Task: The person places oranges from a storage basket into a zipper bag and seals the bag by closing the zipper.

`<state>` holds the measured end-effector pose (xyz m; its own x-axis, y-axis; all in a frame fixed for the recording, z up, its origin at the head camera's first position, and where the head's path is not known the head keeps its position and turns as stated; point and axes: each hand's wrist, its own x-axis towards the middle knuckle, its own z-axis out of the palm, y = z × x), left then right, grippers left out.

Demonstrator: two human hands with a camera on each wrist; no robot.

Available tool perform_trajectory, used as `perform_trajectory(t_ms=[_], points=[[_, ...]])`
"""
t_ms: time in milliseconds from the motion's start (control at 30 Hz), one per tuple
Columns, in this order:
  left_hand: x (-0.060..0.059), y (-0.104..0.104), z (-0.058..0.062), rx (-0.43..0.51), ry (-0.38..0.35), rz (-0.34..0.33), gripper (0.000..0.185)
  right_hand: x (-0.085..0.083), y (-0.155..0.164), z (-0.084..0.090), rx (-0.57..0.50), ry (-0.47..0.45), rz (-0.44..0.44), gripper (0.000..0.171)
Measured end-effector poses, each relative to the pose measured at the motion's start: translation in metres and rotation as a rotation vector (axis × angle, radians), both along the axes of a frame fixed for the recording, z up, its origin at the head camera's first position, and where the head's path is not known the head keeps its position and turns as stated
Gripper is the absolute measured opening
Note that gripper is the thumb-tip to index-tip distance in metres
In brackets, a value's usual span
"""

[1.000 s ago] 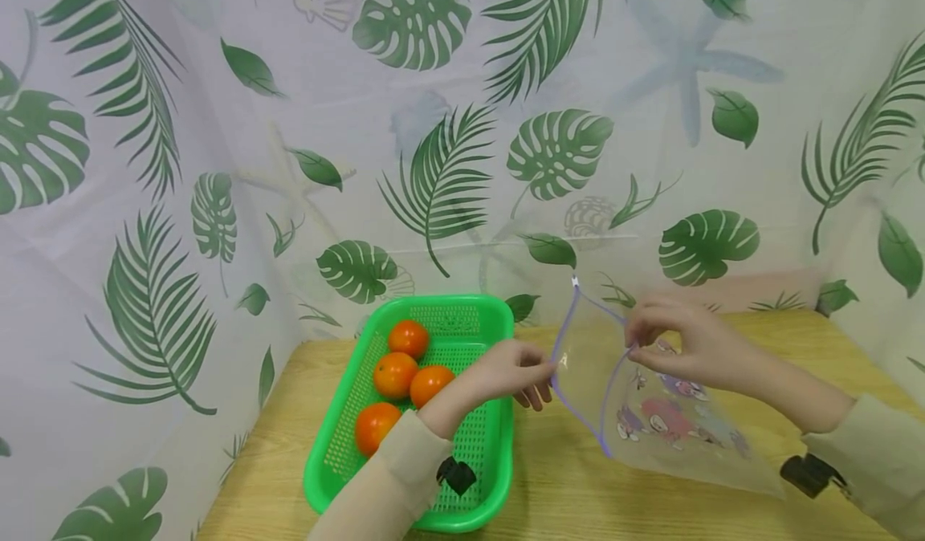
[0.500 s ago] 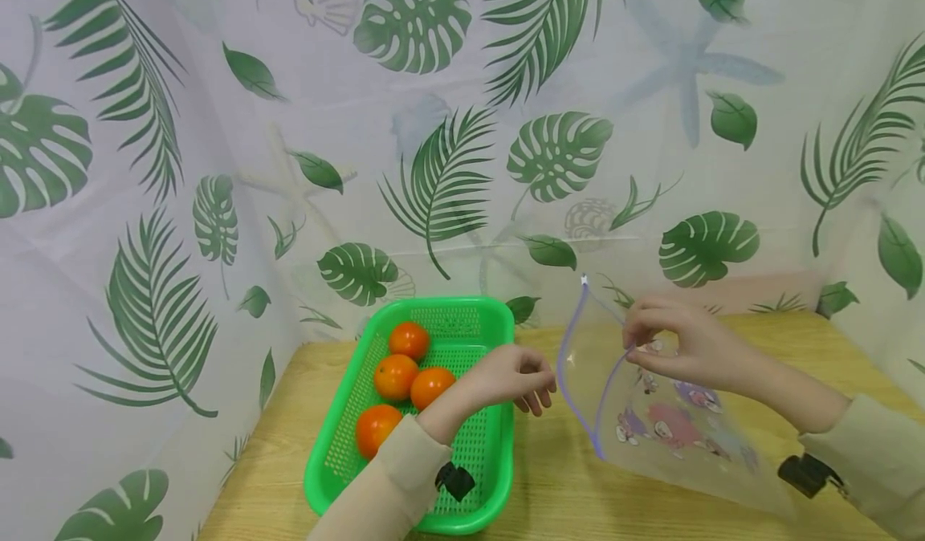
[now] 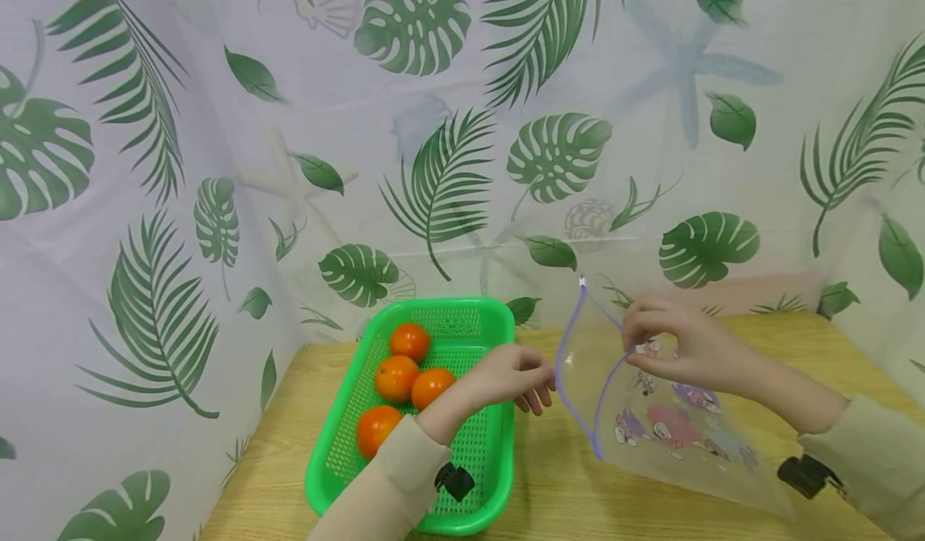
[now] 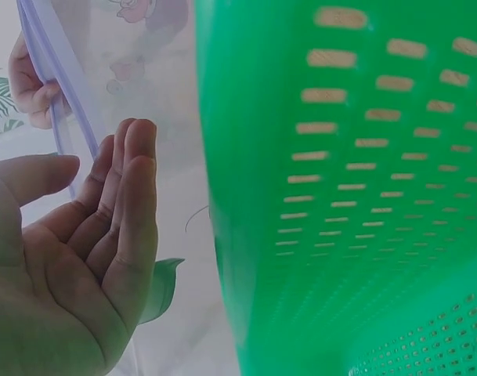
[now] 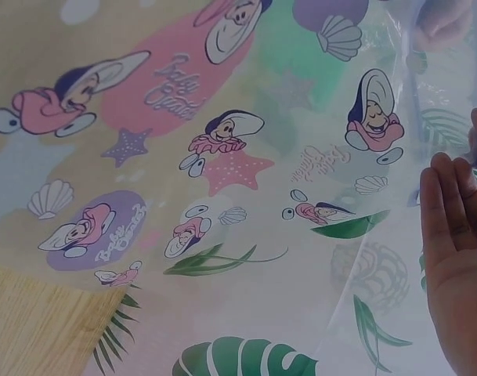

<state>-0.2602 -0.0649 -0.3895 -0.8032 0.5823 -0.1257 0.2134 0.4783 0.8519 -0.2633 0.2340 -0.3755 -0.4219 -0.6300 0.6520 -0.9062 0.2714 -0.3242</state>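
Observation:
A clear zip bag with cartoon prints hangs tilted over the table, its purple-edged mouth spread apart. My right hand pinches the near edge of that mouth between thumb and fingers. My left hand hovers at the basket's right side, fingertips right at the bag's far purple edge. In the left wrist view the left thumb stands apart from loosely bent fingers, with nothing gripped. A white zip slider sits at the mouth's top corner. Through the bag's film, the right wrist view shows the patterned backdrop.
A green perforated basket stands left of the bag on the wooden table. Several oranges lie on its left side, partly behind the left forearm. A leaf-patterned cloth rises behind and at both sides.
The left hand's fingers held the purple edge a second ago and have come off it. The bag's mouth swung right, then slightly back left. The right hand keeps its pinch.

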Motion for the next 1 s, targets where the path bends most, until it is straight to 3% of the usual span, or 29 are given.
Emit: perform_trajectory(t_ms=[400,867,1000], points=[[-0.001,-0.014,0.000,-0.032,0.005,0.009,0.028,0.006,-0.001,0.003,0.026,0.013,-0.040,0.043],[0.000,-0.043,0.006,-0.138,0.055,0.017,0.027,0.001,-0.002,0.002,0.024,0.034,-0.016,0.045],[-0.002,-0.049,0.003,-0.170,0.082,0.018,0.027,0.000,-0.002,0.001,0.024,0.043,-0.008,0.045]])
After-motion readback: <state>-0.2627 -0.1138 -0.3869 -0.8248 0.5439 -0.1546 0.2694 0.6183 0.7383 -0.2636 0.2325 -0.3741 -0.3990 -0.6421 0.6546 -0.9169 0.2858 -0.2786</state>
